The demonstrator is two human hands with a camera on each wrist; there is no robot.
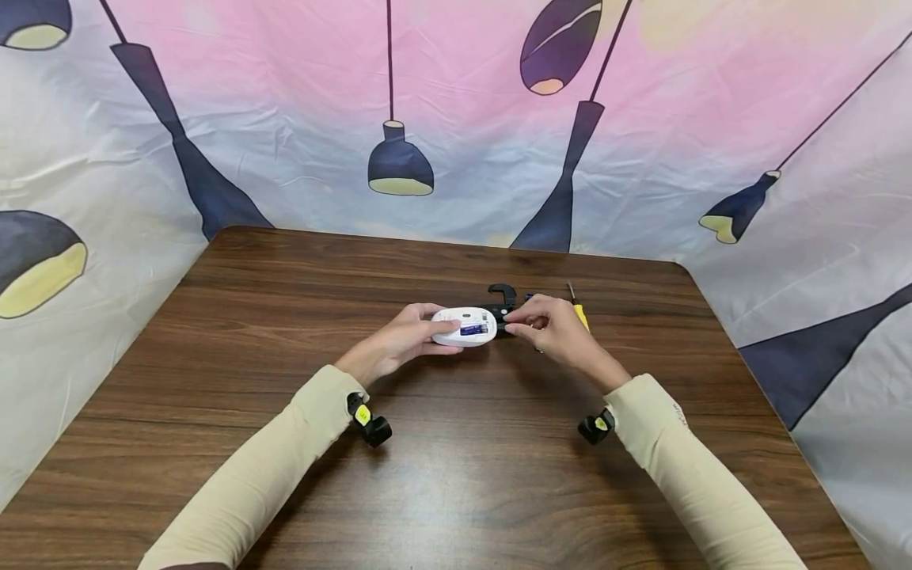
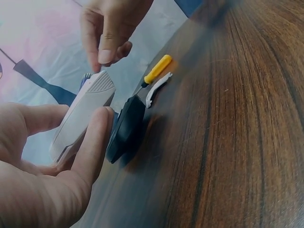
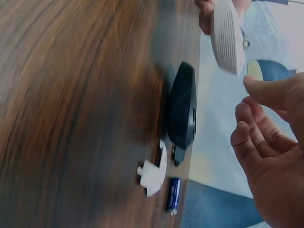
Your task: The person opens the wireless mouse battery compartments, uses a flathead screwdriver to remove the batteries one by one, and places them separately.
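My left hand [image 1: 426, 336] grips a white oval device [image 1: 465, 326] by its left end and holds it just above the table, underside up, with a blue battery showing in its open bay. In the left wrist view the thumb and fingers [image 2: 92, 137] wrap the white device [image 2: 84, 113]. My right hand [image 1: 526, 321] has its fingertips at the device's right end and holds nothing. In the right wrist view its fingers [image 3: 259, 142] are loosely curved, with the thumb pointing at the device [image 3: 228, 35].
A black shell piece [image 1: 502, 299] lies on the wooden table [image 1: 456, 475] just behind the device. Beside it are a yellow-handled screwdriver [image 1: 580, 313], a small white clip piece [image 3: 154, 175] and a loose blue battery [image 3: 173, 194]. Fabric backdrops close in three sides.
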